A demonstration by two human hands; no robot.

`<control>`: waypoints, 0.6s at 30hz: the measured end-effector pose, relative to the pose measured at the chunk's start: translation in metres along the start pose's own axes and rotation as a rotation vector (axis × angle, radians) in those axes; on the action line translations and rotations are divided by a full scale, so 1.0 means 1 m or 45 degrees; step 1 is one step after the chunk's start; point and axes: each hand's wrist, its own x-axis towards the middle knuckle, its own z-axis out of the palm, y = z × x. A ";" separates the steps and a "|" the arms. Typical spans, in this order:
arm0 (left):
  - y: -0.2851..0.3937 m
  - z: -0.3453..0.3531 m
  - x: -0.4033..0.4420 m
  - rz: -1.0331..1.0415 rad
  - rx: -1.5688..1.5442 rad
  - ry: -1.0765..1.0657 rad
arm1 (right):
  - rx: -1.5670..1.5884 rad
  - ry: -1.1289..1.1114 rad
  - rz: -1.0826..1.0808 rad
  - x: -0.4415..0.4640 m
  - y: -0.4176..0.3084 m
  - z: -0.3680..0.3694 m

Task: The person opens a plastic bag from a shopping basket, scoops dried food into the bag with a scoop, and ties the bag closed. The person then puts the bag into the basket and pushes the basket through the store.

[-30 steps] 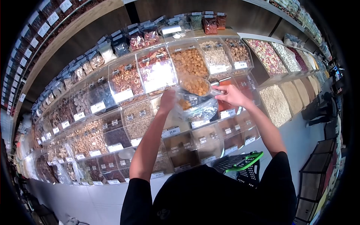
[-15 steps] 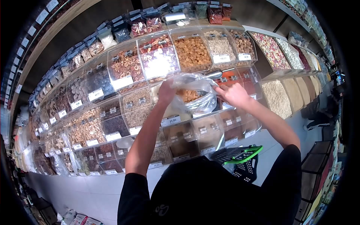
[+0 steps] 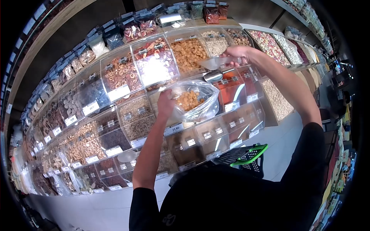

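My left hand [image 3: 165, 103] grips the left rim of a clear plastic bag [image 3: 210, 96], whose mouth is open. Orange dried fruit [image 3: 189, 100] lies inside the bag. Up and to the right, my right hand [image 3: 237, 56] is closed around the handle of a clear scoop [image 3: 212, 63]. The scoop's head is at the lower right corner of the bin of orange dried fruit [image 3: 189, 52]. A metal scoop [image 3: 214, 76] rests between the bag and that bin.
Rows of clear lidded bins [image 3: 121, 71] with price labels curve to the left. Packaged bags [image 3: 212, 14] line the upper shelf. Grain bins [image 3: 279, 100] stand at the right. A black basket with a green handle [image 3: 252, 154] is below the counter.
The right hand has left the bag's rim and moved up and right with the clear scoop. The bag stays in the left hand, its fruit now more visible.
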 end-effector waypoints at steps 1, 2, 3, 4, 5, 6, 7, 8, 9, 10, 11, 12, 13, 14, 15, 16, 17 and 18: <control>0.000 0.001 0.001 0.009 0.004 0.001 | -0.031 0.079 -0.061 0.001 -0.005 0.009; 0.000 0.005 0.002 0.009 -0.027 0.013 | 0.013 0.145 -0.114 0.037 0.002 0.007; -0.002 0.008 0.003 0.013 -0.058 0.032 | 0.037 0.228 -0.219 0.036 0.001 0.023; -0.004 0.011 0.005 0.012 -0.089 0.052 | 0.247 0.200 -0.234 0.048 0.005 0.035; -0.007 0.014 0.008 0.015 -0.119 0.064 | 0.326 0.258 -0.289 0.054 0.012 0.043; -0.009 0.018 0.012 0.017 -0.151 0.081 | 0.400 0.315 -0.347 0.058 0.019 0.050; -0.011 0.023 0.010 0.010 -0.182 0.084 | 0.443 0.336 -0.382 0.063 0.031 0.055; -0.007 0.025 0.007 -0.026 -0.175 0.065 | 0.489 0.361 -0.419 0.063 0.043 0.059; 0.000 0.025 0.009 -0.051 -0.168 0.060 | 0.560 0.473 -0.415 0.058 0.047 0.075; 0.006 0.022 0.010 -0.077 -0.152 0.055 | 0.632 0.491 -0.500 0.073 0.053 0.083; 0.008 0.021 0.012 -0.039 -0.163 0.058 | 0.603 0.548 -0.584 0.087 0.052 0.096; 0.007 0.019 0.011 -0.006 -0.169 0.062 | 0.577 0.597 -0.666 0.099 0.046 0.109; 0.006 0.018 0.008 0.024 -0.169 0.058 | 0.510 0.696 -0.658 0.111 0.034 0.115; 0.007 0.017 0.008 -0.021 -0.141 0.027 | 0.438 0.794 -0.652 0.123 0.017 0.115; 0.008 0.015 0.007 -0.066 -0.112 -0.004 | 0.367 0.893 -0.645 0.133 0.005 0.116; 0.009 0.013 0.008 -0.109 -0.085 -0.033 | 0.424 0.899 -0.659 0.141 -0.002 0.118; 0.010 0.011 0.007 -0.096 -0.070 -0.026 | 0.478 0.912 -0.670 0.150 -0.005 0.119; 0.010 0.010 0.004 -0.073 -0.078 -0.030 | 0.531 0.923 -0.662 0.157 -0.001 0.123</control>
